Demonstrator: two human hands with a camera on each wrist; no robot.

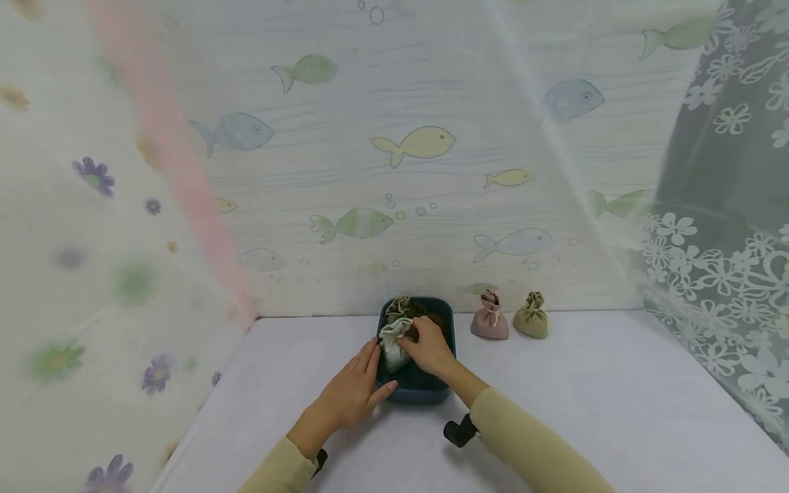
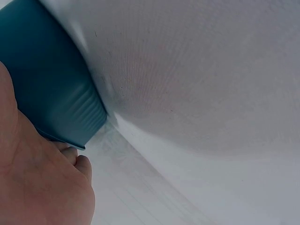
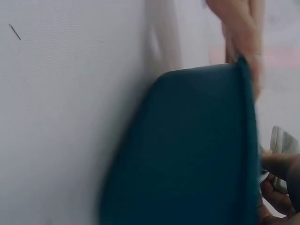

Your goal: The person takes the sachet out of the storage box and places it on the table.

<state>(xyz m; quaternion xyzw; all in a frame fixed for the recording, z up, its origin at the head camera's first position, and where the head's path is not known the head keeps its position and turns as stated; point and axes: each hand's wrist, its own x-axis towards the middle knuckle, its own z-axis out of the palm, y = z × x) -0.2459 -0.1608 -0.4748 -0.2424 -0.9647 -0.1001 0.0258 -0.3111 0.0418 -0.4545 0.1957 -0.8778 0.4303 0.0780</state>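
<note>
A dark teal plastic basin [image 1: 420, 396] stands on the white table. Inside it sits a pale grey-green drawstring pouch [image 1: 394, 356], with a darker olive pouch [image 1: 401, 306] behind it. My right hand [image 1: 428, 346] reaches over the basin and pinches the pale pouch near its gathered neck; in the right wrist view the fingertips meet the light cloth [image 3: 283, 140]. My left hand [image 1: 353, 390] lies along the basin's left side, its fingers fairly straight against the rim. From the left wrist, the palm [image 2: 42, 173] shows beside the basin's outer wall [image 2: 51, 70].
To the right of the basin, a pink drawstring pouch [image 1: 490, 325] and an olive-green one [image 1: 532, 320] stand side by side. A fish-patterned curtain [image 1: 431, 185] hangs at the table's back edge. A black wrist-camera mount [image 1: 459, 433] shows under the right forearm.
</note>
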